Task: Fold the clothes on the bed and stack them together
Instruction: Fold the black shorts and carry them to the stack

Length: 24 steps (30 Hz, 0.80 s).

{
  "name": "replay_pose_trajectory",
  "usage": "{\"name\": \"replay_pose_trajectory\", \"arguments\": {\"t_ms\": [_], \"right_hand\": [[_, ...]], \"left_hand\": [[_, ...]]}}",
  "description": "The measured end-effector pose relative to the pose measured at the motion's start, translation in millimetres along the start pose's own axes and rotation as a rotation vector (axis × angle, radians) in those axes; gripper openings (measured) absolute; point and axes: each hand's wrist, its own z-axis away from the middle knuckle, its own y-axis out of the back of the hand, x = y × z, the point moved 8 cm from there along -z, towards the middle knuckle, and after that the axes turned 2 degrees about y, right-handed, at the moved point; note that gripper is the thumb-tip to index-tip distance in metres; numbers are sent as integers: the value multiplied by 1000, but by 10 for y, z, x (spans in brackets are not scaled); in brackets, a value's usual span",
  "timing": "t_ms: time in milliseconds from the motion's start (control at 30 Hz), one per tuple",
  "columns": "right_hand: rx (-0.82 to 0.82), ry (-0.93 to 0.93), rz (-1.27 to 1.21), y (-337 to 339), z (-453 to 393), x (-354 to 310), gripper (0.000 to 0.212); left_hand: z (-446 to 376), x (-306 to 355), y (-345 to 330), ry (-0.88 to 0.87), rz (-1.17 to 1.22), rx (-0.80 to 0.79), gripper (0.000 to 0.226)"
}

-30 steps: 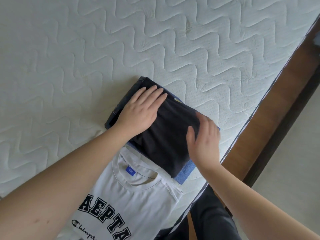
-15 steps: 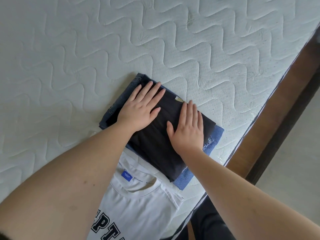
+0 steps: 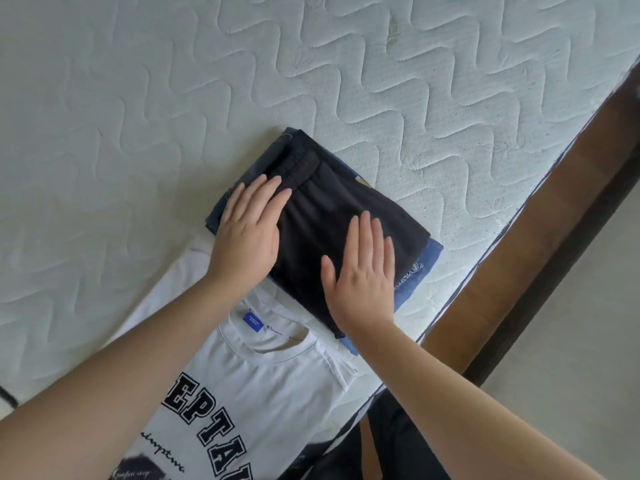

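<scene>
Quilted mattress (image 3: 346, 81) bears a folded stack near its edge, black shorts (image 3: 343, 216) atop jeans (image 3: 420, 268), both hands, left (image 3: 247, 233) and right (image 3: 360, 278), lying flat on it with fingers straight, beside a white tee (image 3: 263, 382).

Bare forearms, dark trousers (image 3: 398, 445)

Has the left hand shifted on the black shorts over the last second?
Yes. The left hand has slid back from the waistband end of the black shorts toward their near-left edge, now overhanging the denim beneath.
</scene>
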Motion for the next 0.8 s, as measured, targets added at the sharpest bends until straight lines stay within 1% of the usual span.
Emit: {"name": "replay_pose_trajectory", "arguments": {"t_ms": [33, 100, 200, 333, 400, 467, 633, 800], "right_hand": [[-15, 33, -3, -58, -27, -156, 69], [-102, 84, 22, -249, -53, -347, 70], [-232, 132, 116, -567, -28, -311, 72], [-198, 133, 154, -611, 84, -100, 76], [-177, 129, 147, -562, 207, 11, 76], [-200, 138, 147, -516, 354, 140, 75], [-357, 184, 199, -355, 688, 416, 71], [-497, 261, 242, 66, 938, 469, 65]], "left_hand": [[102, -3, -73, 6, -21, -38, 47], [267, -23, -274, 1, -96, -120, 47], [408, -108, -532, -52, -228, -161, 52], [471, -168, -657, -50, -260, -127, 53], [465, -161, -658, -25, -254, -171, 52], [463, -125, -646, 6, -241, -246, 52], [479, 76, -455, 92, -171, -402, 56], [1059, 494, -294, 68, -35, -710, 60]]}}
